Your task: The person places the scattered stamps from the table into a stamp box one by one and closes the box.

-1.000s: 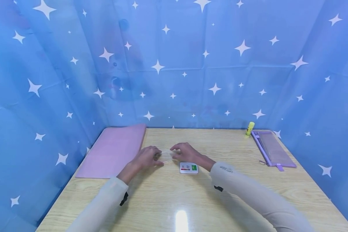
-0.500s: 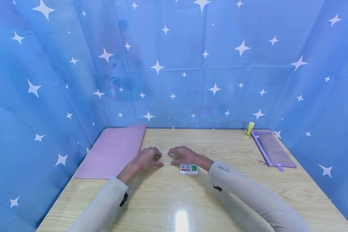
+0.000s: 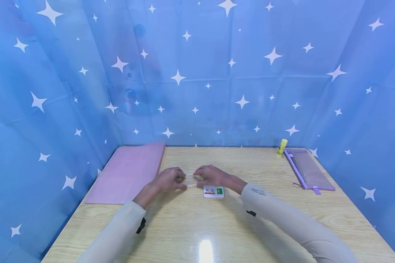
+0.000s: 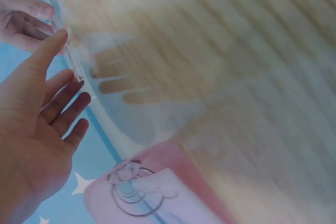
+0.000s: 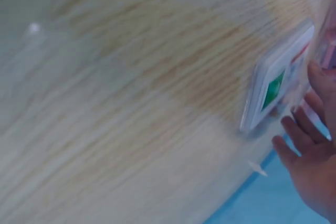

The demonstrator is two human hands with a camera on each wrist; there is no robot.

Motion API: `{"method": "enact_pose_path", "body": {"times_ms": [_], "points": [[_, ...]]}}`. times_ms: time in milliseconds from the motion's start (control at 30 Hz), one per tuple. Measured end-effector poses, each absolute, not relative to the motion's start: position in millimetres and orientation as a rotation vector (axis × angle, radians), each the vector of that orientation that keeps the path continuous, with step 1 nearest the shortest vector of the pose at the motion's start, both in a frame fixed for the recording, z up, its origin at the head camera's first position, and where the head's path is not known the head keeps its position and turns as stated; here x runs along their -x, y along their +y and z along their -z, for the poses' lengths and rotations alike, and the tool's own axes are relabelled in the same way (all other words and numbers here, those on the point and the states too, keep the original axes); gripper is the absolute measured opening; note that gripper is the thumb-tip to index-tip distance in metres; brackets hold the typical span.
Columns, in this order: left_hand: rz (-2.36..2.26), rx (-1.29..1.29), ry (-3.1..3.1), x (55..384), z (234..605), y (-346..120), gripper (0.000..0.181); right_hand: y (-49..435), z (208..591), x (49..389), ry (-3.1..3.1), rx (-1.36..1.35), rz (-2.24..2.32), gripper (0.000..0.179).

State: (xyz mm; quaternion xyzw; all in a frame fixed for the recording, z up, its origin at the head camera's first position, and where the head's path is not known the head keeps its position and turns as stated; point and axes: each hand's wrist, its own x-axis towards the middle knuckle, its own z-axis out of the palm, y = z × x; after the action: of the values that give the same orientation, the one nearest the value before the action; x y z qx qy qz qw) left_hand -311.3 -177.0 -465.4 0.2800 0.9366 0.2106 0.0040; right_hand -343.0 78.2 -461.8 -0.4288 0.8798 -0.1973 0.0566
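My left hand and right hand face each other over the middle of the table, slightly apart. Between them they hold a thin, clear plastic piece by opposite ends, thumbs at the near side and fingers at the far side. In the left wrist view its see-through edge runs past my fingertips; its exact kind cannot be told. A flat white case with a red and green printed label lies on the table just below my right hand. The right wrist view shows this case close beside my fingers.
A pink folder lies at the left; rings and white sheets show inside it in the left wrist view. At the back right stand a yellow glue stick and a purple mesh zip pouch. A starry blue curtain encloses the table.
My right hand has moved slightly toward the left hand and down, then a little back right. The clear piece stays between both hands; the left hand is nearly still.
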Motion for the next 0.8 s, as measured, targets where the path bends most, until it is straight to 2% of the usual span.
{"method": "enact_pose_path", "body": {"times_ms": [800], "points": [[-0.562,-1.038,2.887,307,443,-129,0.053,134,438,310,2.762,1.274,0.596,0.044]]}}
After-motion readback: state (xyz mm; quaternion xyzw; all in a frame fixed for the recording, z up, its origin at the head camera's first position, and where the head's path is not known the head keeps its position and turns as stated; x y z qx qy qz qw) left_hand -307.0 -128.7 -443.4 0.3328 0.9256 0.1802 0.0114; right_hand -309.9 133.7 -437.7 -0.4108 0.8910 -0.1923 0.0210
